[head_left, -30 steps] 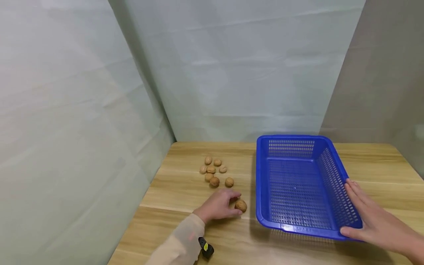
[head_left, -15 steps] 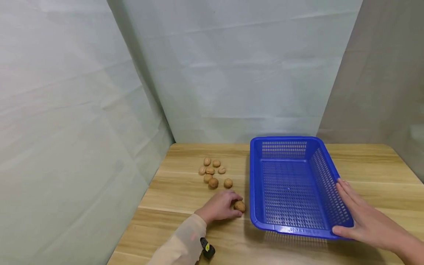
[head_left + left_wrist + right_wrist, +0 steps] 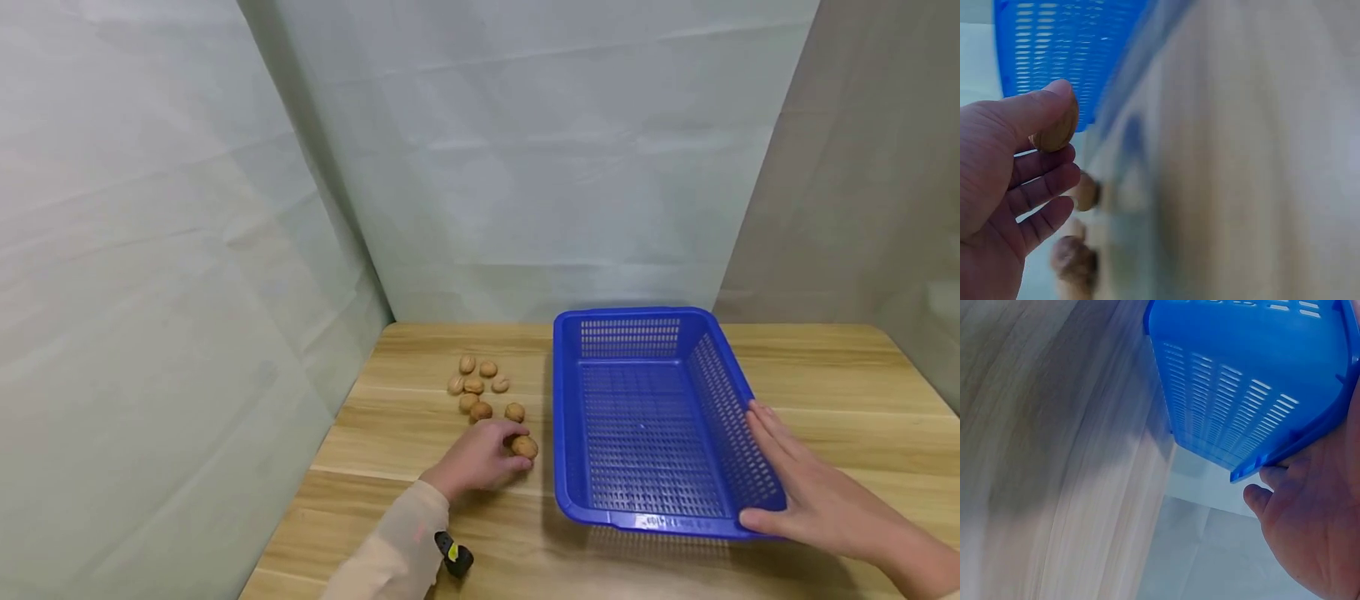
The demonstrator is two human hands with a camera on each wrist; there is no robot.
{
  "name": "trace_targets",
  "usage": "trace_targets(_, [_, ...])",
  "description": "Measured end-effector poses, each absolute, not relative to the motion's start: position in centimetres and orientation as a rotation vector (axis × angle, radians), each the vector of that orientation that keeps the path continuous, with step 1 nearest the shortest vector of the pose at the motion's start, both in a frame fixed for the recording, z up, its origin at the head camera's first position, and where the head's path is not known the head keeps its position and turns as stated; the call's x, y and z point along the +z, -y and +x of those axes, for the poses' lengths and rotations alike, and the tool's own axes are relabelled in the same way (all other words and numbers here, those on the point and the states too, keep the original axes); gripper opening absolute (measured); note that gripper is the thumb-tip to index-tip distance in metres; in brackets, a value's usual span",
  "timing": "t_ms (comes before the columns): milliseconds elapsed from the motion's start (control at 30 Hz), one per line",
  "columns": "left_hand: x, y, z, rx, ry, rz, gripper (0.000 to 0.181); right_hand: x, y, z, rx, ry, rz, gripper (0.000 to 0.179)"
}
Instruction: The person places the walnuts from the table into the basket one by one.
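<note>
My left hand (image 3: 483, 454) pinches a walnut (image 3: 525, 447) between thumb and fingers, left of a blue plastic basket. In the left wrist view the walnut (image 3: 1060, 128) shows under the thumb, the other fingers loosely bent below it. Several more walnuts (image 3: 474, 385) lie loose on the table just beyond this hand, one of them (image 3: 514, 412) nearest to it. My right hand (image 3: 817, 500) grips the near right corner of the blue basket (image 3: 648, 523), thumb on the front rim and fingers along the right side. Nothing lies inside the basket. Its perforated outer wall (image 3: 1222, 394) fills the right wrist view's upper part.
The wood-grain table (image 3: 360, 450) ends at pale cloth walls (image 3: 525, 167) on the left and back, with a greyer panel (image 3: 862, 183) at the right. A black wrist strap device (image 3: 455, 557) sits at the left sleeve (image 3: 397, 542).
The basket has slid left with my right hand on it. My left hand has closed its fingers round the walnut and moved it a little left and away from me.
</note>
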State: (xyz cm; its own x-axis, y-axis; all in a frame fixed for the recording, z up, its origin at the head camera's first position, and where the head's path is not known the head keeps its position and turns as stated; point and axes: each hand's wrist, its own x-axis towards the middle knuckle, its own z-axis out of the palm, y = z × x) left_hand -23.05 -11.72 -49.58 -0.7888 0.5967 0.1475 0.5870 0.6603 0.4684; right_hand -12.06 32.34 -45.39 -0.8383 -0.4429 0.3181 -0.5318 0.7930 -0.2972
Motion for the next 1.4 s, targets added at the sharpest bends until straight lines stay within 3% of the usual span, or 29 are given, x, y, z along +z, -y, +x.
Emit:
trace_targets(200, [-46.5,11.8,-23.8,0.919,-2.850,0.957,0.046,-45.4,-32.3,-12.1,0.562,2.772,0.757,0.124])
trace_targets(433, [-43.0,10.3,-24.9,0.965,-2.889,1.093,0.040,-45.2,-32.1,-12.2,0.584,2.803,0.730,0.122])
trace_targets(700, [-38.6,5.1,-26.3,0.879,-2.823,1.217,0.045,-45.6,-32.6,-12.2,0.598,2.766,0.738,0.122])
trace_targets(933, [-36.1,-0.6,-28.2,0.926,-2.713,1.351,0.035,-46.0,-33.9,-12.2,0.603,2.799,0.681,0.122])
trace_targets(1100, [-36.0,-4.5,-29.3,0.941,-2.707,1.322,0.033,-45.9,-34.4,-12.3,0.623,2.831,0.637,0.121])
trace_targets(1400, [-39.3,-10.4,-30.5,1.097,-2.666,1.103,0.036,-46.0,-34.6,-11.5,0.555,2.791,0.620,0.123])
